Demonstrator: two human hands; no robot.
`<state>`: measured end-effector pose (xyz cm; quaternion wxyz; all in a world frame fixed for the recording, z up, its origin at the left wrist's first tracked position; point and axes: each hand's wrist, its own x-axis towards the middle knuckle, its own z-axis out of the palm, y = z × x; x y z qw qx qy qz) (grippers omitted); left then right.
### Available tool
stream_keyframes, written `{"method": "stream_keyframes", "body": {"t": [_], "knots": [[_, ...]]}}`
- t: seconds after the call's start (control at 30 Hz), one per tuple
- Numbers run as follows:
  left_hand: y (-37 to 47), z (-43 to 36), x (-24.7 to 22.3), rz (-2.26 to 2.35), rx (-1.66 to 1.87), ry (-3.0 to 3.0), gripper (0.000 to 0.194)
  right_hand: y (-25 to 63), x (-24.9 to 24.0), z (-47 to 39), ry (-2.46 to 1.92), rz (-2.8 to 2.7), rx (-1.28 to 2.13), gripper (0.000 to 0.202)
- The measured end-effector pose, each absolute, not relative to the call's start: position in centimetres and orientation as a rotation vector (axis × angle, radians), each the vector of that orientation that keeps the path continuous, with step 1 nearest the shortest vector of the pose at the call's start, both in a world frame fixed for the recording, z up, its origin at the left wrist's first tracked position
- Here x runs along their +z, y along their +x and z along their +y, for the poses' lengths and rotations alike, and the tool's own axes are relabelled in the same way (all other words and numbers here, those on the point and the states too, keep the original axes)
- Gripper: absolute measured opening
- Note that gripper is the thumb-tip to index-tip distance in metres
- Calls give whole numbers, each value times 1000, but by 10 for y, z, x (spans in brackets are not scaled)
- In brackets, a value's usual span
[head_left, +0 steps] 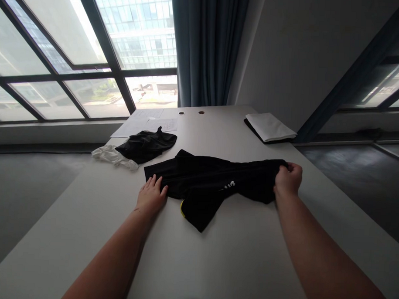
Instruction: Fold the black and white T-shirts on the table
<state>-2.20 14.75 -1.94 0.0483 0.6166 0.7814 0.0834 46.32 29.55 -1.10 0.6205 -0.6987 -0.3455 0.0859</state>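
Observation:
A black T-shirt (214, 176) lies stretched sideways across the white table, partly folded and wrinkled. Small white lettering shows near its middle, and one sleeve with a bit of yellow at its edge hangs toward me. My left hand (152, 192) rests on the shirt's left end with fingers spread and flat. At the opposite end, my right hand (288, 178) has its fingers closed around the cloth's edge; the fingertips are partly hidden.
On the white table (241, 260), a crumpled black garment (147, 144) and a crumpled white one (112, 156) lie at the far left, near paper sheets (138, 123). A folded white cloth (270, 126) sits over something black at the far right. A blue curtain (208, 49) hangs behind.

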Motion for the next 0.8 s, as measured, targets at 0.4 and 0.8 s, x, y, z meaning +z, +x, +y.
{"method": "stream_keyframes", "body": {"t": [0.4, 0.8], "knots": [[-8, 141, -7, 1573, 578, 2390, 46, 338, 14, 207, -660, -2509, 627, 40], [-5, 141, 6, 1699, 873, 1898, 24, 341, 8, 216, -722, -2420, 1025, 10]]}}
